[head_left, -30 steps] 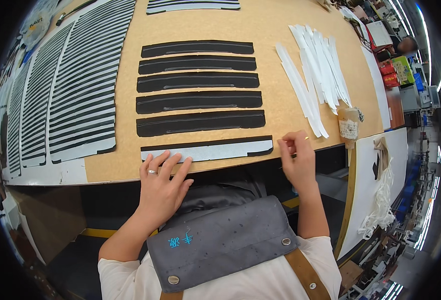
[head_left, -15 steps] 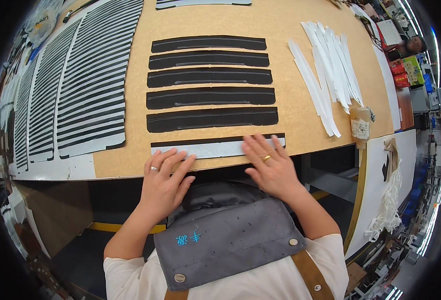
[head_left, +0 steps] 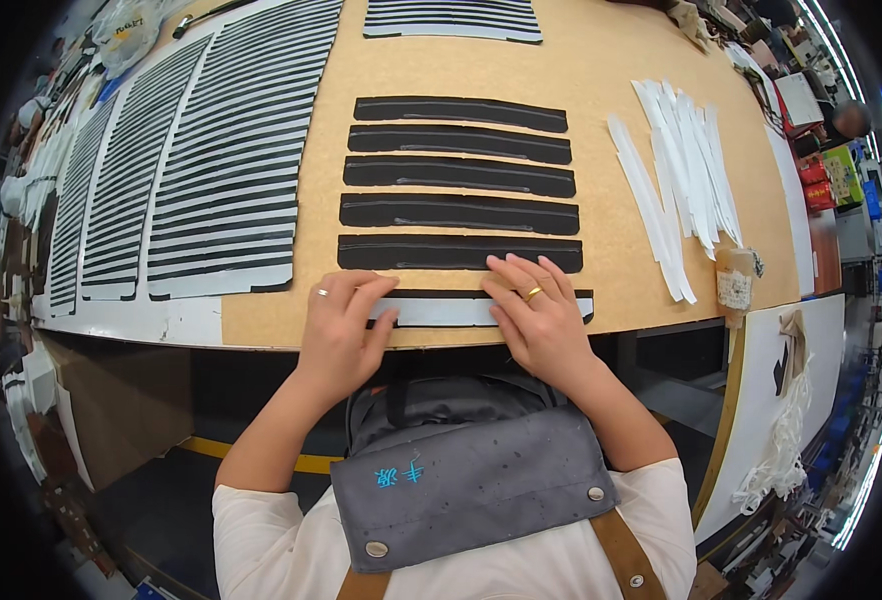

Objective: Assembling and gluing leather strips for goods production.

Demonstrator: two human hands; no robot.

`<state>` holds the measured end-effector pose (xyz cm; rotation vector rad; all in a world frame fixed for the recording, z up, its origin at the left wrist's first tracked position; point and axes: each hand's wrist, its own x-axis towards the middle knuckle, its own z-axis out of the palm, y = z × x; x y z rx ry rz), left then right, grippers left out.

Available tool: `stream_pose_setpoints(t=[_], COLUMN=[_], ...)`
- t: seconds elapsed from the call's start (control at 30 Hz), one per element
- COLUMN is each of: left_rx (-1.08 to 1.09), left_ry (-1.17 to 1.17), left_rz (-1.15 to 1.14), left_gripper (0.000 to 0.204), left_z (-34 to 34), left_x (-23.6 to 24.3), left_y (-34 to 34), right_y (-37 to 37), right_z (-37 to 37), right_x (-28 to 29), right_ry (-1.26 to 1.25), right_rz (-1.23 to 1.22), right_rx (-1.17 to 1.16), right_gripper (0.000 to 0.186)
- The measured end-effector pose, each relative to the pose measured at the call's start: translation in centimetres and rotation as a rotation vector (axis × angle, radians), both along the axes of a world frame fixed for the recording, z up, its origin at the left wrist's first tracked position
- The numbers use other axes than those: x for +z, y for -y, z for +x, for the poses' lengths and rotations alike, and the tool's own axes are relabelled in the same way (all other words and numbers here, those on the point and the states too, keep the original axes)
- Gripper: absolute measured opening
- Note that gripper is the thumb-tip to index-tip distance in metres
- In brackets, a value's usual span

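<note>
Worked strip: a long, narrow strip, black along its far margin and faced with a pale grey-white band (head_left: 441, 310), lies near the front edge of the tan, board-topped table (head_left: 323, 200), below the other strips.
Left hand: the bare left hand (head_left: 339, 318) covers the strip's left end, forefinger tip by the far edge, thumb tip by the near one; whether they pinch or merely rest, one cannot tell.
Right hand: the bare right hand (head_left: 546, 322) spreads across the strip's right part, fingers reaching past the far edge, thumb near the front edge; its grip cannot be told either.
Alignment: the step appears to be smoothing or seating the pale band; best judged by an even black margin along its length.
Pressure: flat fingertips, worked outward from the middle, should limit wrinkles.
Neighbours: five black, faintly lined strips (head_left: 459, 175) lie beyond; the right fingertips, close to the nearest, are best held clear of it.
</note>
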<state>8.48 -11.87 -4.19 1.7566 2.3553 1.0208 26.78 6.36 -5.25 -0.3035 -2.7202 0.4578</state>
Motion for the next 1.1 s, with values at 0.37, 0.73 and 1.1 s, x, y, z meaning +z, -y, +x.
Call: stream_pose_setpoints(t=[0.37,0.73,1.1], left_rx=[-0.168,-0.119,0.011], left_ry=[-0.094,-0.004,0.354], left_rz=[-0.177,-0.093,-0.036], left_gripper=[0.045,0.015,0.018], left_z=[0.9,-1.9,-13.2], left_x=[0.7,3.4,3.4], left_y=[-1.5,-1.9,-7.5], right_y=[-0.1,-4.2,-14.4], right_z=[-0.5,1.4,-4.0], right_x=[-0.6,2.0,5.3], right_ry=[-0.186,-0.007,-0.019], right_rz=[-0.095,0.000,-0.651], right_rx=[0.010,0.123,-0.231], right_gripper=[0.017,0.017,0.015])
